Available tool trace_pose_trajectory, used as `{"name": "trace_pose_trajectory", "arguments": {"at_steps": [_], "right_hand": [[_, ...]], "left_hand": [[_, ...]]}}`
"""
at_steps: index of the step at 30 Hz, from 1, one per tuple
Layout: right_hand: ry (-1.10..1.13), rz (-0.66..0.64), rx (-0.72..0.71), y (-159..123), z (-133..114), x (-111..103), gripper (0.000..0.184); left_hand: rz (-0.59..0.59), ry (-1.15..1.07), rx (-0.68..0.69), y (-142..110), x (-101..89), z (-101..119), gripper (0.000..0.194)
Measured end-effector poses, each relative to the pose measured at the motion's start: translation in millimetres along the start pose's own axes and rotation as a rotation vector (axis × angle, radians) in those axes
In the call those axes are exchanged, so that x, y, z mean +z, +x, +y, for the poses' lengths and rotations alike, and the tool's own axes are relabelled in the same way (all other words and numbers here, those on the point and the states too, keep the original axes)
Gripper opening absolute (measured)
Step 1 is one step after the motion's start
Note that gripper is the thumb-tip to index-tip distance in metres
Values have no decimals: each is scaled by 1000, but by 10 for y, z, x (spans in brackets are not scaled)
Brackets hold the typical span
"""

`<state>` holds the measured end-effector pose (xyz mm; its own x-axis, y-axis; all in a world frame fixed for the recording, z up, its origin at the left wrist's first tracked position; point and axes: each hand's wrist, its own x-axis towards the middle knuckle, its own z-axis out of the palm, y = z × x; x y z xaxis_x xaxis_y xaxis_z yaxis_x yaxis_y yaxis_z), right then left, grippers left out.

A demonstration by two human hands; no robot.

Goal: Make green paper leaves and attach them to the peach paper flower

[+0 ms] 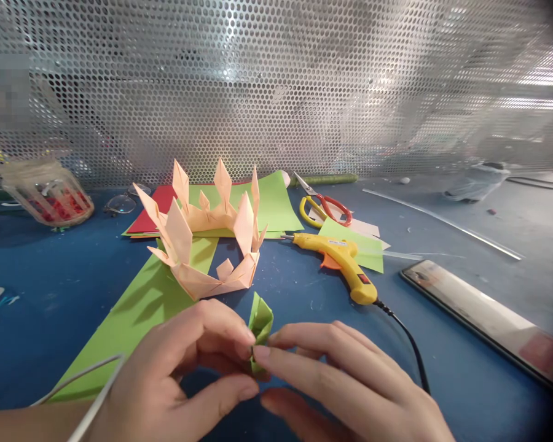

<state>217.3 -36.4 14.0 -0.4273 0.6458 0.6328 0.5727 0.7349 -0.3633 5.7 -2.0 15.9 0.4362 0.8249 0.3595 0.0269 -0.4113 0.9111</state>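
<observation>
A small folded green paper piece (260,324) is pinched between both my hands low in the middle of the view. My left hand (184,374) grips it with thumb and fingertips from the left. My right hand (350,380) pinches it from the right with index finger and thumb. Just beyond them a peach folded paper crown with pointed petals (207,239) stands on the blue table (41,288), partly on a long green paper sheet (133,313).
A yellow glue gun (341,264) with a black cord lies right of the crown. Scissors with yellow and red handles (322,205), green and red sheets (276,202), a phone (483,319), a jar (46,196), glasses (122,202) and a perforated metal screen (276,80) lie behind.
</observation>
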Motion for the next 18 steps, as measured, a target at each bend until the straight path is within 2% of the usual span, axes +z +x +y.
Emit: {"name": "trace_pose_trajectory", "arguments": {"at_steps": [2,6,9,14,18], "right_hand": [[119,-37,61,10,15,9,21],[342,-85,247,35,14,20,9],[396,-90,372,44,-4,39,9],[482,-91,503,61,-23,74,13],[505,-123,524,58,-24,70,16]], "left_hand": [[-13,19,-51,-6,-3,5,41],[-42,61,-50,-27,-23,24,37],[-48,8,-100,-39,-23,26,35],[8,-93,-190,-43,8,7,31],[6,-60,-162,-31,27,2,29]]}}
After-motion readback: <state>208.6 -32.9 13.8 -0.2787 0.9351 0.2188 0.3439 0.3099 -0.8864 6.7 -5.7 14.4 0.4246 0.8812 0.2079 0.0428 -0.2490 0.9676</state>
